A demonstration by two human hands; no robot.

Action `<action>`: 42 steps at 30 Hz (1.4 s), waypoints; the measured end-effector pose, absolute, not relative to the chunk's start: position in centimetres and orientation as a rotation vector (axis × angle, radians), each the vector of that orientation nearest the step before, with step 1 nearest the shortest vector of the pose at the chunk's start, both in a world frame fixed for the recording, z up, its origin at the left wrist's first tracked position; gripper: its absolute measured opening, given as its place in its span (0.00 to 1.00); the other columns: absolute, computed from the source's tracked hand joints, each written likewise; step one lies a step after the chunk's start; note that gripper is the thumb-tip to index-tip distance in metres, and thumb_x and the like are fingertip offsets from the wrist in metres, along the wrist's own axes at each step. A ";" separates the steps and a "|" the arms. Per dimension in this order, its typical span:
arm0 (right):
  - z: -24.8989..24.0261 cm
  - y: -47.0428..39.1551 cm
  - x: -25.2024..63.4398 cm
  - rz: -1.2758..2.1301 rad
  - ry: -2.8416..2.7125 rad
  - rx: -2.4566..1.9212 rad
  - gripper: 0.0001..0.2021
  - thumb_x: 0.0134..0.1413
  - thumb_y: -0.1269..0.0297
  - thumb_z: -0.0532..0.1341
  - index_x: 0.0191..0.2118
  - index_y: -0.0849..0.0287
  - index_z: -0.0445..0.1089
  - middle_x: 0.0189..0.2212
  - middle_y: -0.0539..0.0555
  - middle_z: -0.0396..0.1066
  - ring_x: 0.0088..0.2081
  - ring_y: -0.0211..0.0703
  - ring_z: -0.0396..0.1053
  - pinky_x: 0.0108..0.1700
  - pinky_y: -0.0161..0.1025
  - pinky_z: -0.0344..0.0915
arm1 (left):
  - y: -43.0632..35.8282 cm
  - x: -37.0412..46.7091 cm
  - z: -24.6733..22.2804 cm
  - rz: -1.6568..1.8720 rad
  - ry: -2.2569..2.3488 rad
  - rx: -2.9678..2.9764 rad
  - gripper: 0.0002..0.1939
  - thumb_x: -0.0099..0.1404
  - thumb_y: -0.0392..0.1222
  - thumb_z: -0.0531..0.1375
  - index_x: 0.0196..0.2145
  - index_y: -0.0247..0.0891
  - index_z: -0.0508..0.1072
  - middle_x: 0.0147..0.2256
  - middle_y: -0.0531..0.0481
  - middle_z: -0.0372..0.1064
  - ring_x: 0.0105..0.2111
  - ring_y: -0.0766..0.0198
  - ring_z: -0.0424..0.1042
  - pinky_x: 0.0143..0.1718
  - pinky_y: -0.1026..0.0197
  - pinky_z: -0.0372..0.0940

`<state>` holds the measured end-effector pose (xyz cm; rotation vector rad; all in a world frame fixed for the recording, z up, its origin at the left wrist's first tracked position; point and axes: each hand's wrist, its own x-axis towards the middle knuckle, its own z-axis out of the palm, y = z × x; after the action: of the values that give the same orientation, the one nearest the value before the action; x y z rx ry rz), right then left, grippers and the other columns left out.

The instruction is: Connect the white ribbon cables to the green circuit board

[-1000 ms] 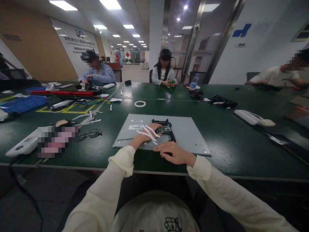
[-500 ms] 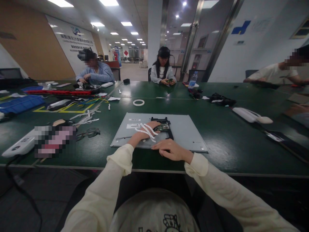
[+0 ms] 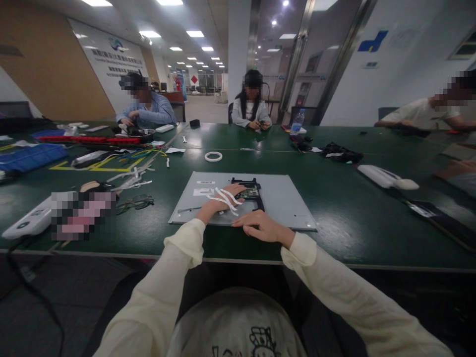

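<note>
A flat grey panel [image 3: 288, 198] lies on the table before me. On it rests a black plastic frame [image 3: 259, 202] with a green circuit board [image 3: 251, 193]. My left hand [image 3: 227, 194] lies flat over the left part of the board, fingers stretched out. Several white tape strips [image 3: 224, 198] lie across the back of that hand and its wrist. At the panel's near edge is my right hand [image 3: 262, 226], its index finger stretched to the left and its thumb apart below. Nothing shows in its fingers. The left fingertips are partly hidden.
A white tape roll [image 3: 213, 156] lies beyond the panel. To the left are eyeglasses [image 3: 139, 202], loose white strips [image 3: 134, 181], a white device [image 3: 26, 223] and a blue tray [image 3: 33, 157]. Another white device [image 3: 383, 177] lies right. Several people sit around the table.
The view has shifted very slightly. Both hands keep nearly the same place on the panel, with no grip taken or released.
</note>
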<state>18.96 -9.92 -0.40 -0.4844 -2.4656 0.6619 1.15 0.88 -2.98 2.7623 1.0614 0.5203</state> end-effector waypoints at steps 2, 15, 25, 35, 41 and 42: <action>-0.4 -9.8 18.9 0.667 -2.464 -0.491 0.14 0.57 0.67 0.51 0.45 0.60 0.71 0.42 0.55 0.71 0.45 0.39 0.69 0.49 0.37 0.63 | 0.8 1.2 -2.8 0.499 1.078 2.755 0.26 0.62 0.50 0.51 0.56 0.39 0.60 0.57 0.47 0.56 0.58 0.62 0.52 0.60 0.61 0.46; -0.2 -9.8 18.6 0.708 -2.457 -0.531 0.14 0.56 0.67 0.52 0.44 0.59 0.71 0.42 0.55 0.71 0.45 0.39 0.69 0.49 0.37 0.63 | -0.5 1.1 -0.9 0.569 1.090 2.674 0.22 0.59 0.42 0.56 0.53 0.47 0.64 0.54 0.52 0.62 0.56 0.61 0.59 0.57 0.60 0.54; 0.0 -9.7 18.3 0.767 -2.412 -0.541 0.10 0.55 0.69 0.54 0.31 0.61 0.73 0.42 0.55 0.72 0.44 0.38 0.69 0.48 0.34 0.62 | -0.1 0.8 -1.1 0.586 1.062 2.692 0.23 0.60 0.45 0.54 0.53 0.46 0.63 0.54 0.51 0.61 0.55 0.63 0.59 0.57 0.62 0.52; 3.8 -6.8 17.8 0.690 -2.079 -0.908 0.15 0.56 0.60 0.53 0.26 0.61 0.72 0.28 0.52 0.73 0.30 0.37 0.69 0.36 0.33 0.64 | 0.9 -0.1 -0.4 0.903 1.439 2.577 0.22 0.63 0.42 0.50 0.55 0.44 0.60 0.51 0.48 0.64 0.56 0.60 0.57 0.57 0.58 0.54; 2.5 -3.0 16.0 0.716 -1.627 -1.100 0.19 0.55 0.53 0.51 0.22 0.61 0.66 0.22 0.52 0.69 0.24 0.36 0.65 0.26 0.31 0.61 | 1.1 -0.8 -0.2 1.108 1.617 2.465 0.22 0.62 0.38 0.48 0.54 0.45 0.60 0.51 0.46 0.63 0.54 0.59 0.60 0.56 0.56 0.55; 2.1 -2.9 15.7 0.695 -1.630 -1.116 0.19 0.55 0.53 0.51 0.21 0.61 0.65 0.21 0.51 0.68 0.23 0.35 0.64 0.26 0.31 0.60 | 1.1 -0.9 -0.2 1.112 1.645 2.442 0.22 0.61 0.37 0.49 0.53 0.46 0.61 0.51 0.46 0.63 0.53 0.59 0.60 0.55 0.55 0.56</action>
<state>15.70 -2.86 2.10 -1.1159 -1.6299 0.6954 -0.93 1.10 -0.18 2.4425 1.6448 1.1123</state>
